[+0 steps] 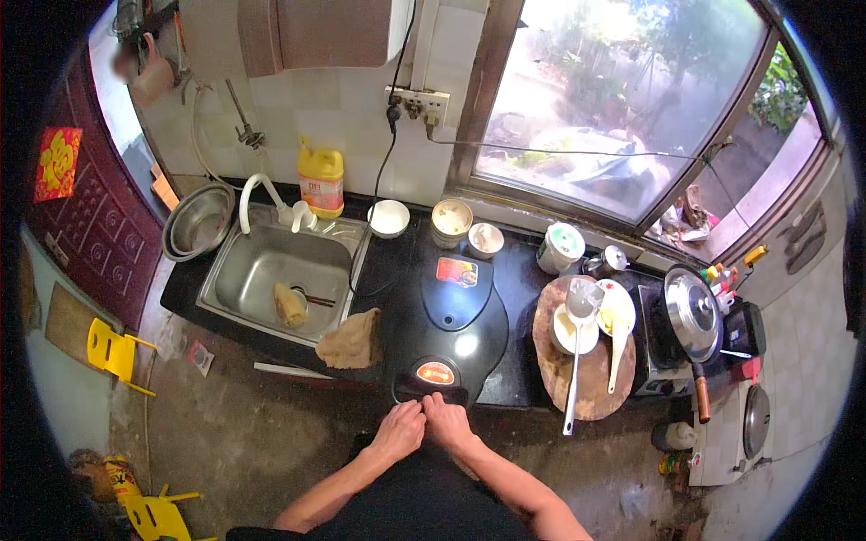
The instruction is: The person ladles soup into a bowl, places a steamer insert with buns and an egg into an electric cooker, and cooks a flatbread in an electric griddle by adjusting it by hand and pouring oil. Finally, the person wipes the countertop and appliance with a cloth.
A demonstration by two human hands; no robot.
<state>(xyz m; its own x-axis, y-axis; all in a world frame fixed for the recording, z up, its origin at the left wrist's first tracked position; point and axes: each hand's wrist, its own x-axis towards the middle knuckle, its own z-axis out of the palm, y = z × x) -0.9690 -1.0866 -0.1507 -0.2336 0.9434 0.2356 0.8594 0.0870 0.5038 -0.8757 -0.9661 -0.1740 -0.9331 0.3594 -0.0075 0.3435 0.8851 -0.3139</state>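
Observation:
A closed black electric griddle [484, 318] with a rounded lid lies on the dark counter in front of me. At its near edge is a black handle [433, 393] below an orange oval badge. My left hand [404, 426] and my right hand [446, 418] meet at that handle, side by side with fingers curled. Whether the fingers grip the handle or only touch it is hard to tell. A brown cloth [352, 338] lies left of the griddle on the counter's edge. Behind the griddle stand a beige tub [451, 220] and a small white bowl [486, 239].
On the left is a steel sink [254, 264] with a yellowish object and chopsticks inside. A round wooden chopping board [551, 372] to the right carries bowls, a ladle and a white spoon. Farther right, a lidded wok [691, 314] sits on a gas stove. A black cord hangs behind the counter.

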